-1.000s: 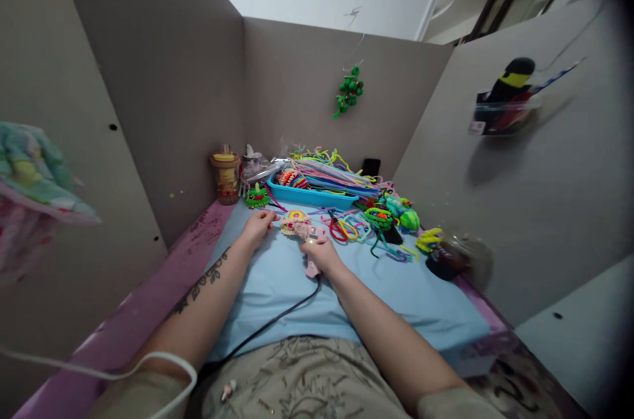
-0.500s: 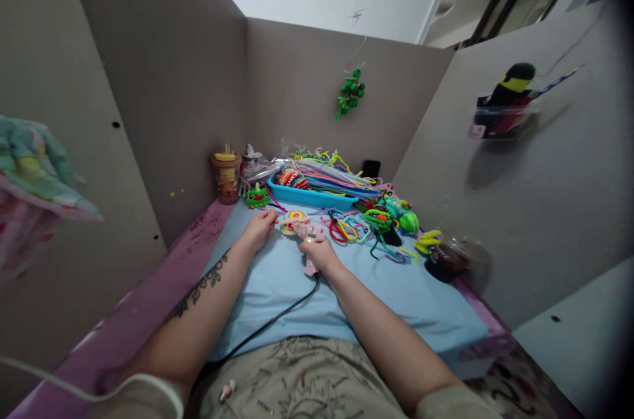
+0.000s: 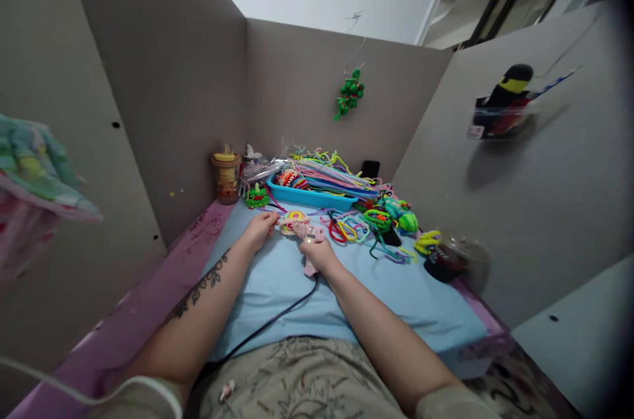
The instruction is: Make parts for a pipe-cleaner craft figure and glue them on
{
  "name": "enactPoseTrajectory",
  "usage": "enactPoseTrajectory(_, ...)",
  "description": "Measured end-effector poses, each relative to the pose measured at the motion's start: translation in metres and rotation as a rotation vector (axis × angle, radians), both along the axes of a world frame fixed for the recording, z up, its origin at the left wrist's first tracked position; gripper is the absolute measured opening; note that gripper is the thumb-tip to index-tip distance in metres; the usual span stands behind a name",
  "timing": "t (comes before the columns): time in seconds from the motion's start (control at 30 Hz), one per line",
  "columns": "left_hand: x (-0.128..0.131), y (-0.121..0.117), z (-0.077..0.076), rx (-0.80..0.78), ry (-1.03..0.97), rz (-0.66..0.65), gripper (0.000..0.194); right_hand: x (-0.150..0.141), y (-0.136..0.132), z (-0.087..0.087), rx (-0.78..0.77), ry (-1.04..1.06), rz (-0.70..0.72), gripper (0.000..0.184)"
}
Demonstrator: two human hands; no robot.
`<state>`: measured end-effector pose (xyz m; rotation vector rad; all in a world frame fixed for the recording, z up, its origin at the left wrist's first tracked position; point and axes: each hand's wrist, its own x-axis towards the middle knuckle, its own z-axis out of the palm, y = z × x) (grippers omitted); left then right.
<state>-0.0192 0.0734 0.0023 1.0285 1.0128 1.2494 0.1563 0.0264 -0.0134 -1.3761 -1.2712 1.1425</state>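
My right hand (image 3: 321, 252) is closed round a pink glue gun (image 3: 312, 254), whose black cord (image 3: 262, 330) trails back toward my lap. The gun's tip points at a small pink, yellow and white pipe-cleaner craft (image 3: 296, 223) lying on the light blue cloth (image 3: 347, 300). My left hand (image 3: 258, 230) rests just left of that craft, its fingers curled and pinching at the craft's edge. Both forearms stretch forward over the cloth.
A blue tray (image 3: 312, 195) heaped with pipe cleaners stands at the back. Loose coloured pipe-cleaner pieces (image 3: 381, 221) lie to the right, beside a dark jar (image 3: 446, 262). A yellow cup (image 3: 226, 174) stands back left. Grey partition walls close in three sides; a green ornament (image 3: 350, 94) hangs on the back one.
Almost nothing has moved: both hands stay at the craft, and only the camera has shifted slightly.
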Motion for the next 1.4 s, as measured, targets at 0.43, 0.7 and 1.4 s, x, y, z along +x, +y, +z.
enactPoseTrajectory(0.43, 0.004, -0.002, 0.001, -0.004, 0.067, -0.017, 0.038, 0.000, -0.004, -0.001, 0.021, 0.044, 0.012, 0.010)
enactPoseTrajectory(0.7, 0.004, -0.002, 0.001, -0.009, 0.078, -0.016, 0.038, 0.000, -0.006, 0.001, 0.045, 0.026, -0.008, 0.011)
enactPoseTrajectory(1.4, 0.005, 0.000, -0.004, 0.013, 0.166, -0.051, 0.047, -0.003, -0.010, 0.008, 0.014, -0.067, 0.035, 0.012)
